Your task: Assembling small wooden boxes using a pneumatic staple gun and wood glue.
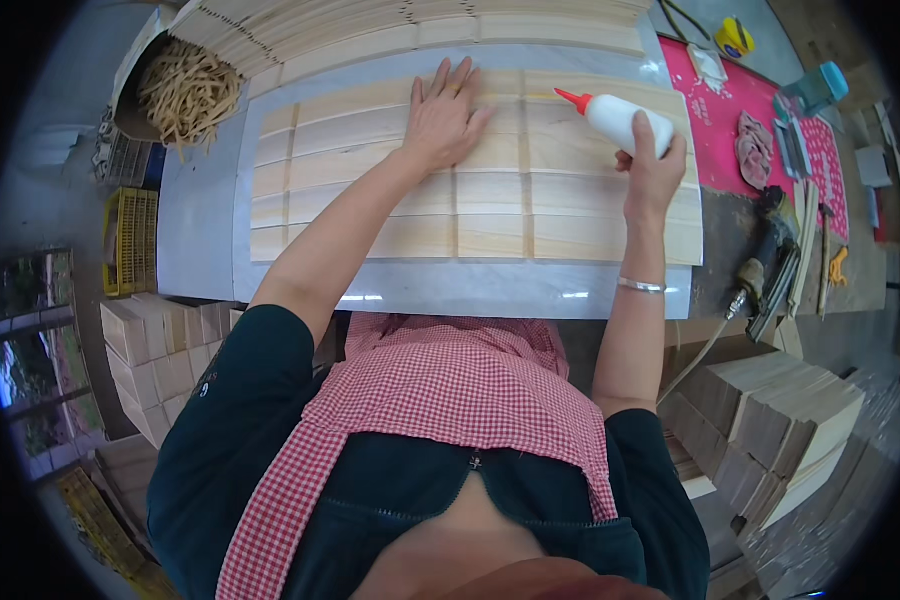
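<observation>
Pale wooden boards (pixel 530 190) lie side by side in rows on a white worktop (pixel 200 230). My left hand (pixel 442 115) rests flat on the boards near their far edge, fingers spread. My right hand (pixel 652 170) grips a white glue bottle (pixel 615 118) with a red nozzle, tilted with the nozzle pointing left over the boards at the upper right.
More boards (pixel 410 25) are stacked along the far edge. A box of thin wood strips (pixel 185 90) sits at far left, a yellow crate (pixel 130 240) below it. A pink mat (pixel 730 120) with small items and a pneumatic tool (pixel 765 270) lie right. Wood block stacks (pixel 770 420) stand at both sides.
</observation>
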`<state>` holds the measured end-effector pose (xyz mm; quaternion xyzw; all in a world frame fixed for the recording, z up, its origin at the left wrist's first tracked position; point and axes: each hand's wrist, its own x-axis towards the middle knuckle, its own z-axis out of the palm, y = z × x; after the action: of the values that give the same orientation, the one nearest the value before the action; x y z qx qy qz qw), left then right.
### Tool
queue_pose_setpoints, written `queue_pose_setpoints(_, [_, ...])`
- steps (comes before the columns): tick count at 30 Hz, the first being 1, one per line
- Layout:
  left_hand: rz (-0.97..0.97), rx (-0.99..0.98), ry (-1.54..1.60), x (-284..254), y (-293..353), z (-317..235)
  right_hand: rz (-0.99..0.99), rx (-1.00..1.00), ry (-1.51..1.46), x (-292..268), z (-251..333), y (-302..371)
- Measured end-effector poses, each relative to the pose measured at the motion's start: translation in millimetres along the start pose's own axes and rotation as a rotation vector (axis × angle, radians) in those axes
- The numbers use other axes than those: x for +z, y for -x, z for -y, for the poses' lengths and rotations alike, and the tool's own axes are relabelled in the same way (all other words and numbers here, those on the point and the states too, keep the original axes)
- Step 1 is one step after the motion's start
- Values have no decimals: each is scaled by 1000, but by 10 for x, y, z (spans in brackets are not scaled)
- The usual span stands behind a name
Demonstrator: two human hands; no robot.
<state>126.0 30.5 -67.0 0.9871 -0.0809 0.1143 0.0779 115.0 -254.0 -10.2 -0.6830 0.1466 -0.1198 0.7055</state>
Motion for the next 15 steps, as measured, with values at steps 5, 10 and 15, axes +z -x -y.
queue_pose_setpoints(5, [64,-48,12,-90,211,145,-11,-5,136,543,55,6])
queue_pose_setpoints(10, [78,-62,3,-87,192,86,-74,-139,328,733,-324,-217])
queue_pose_setpoints(15, [50,-63,3,-78,211,92,-109,-189,393,681,-332,-71])
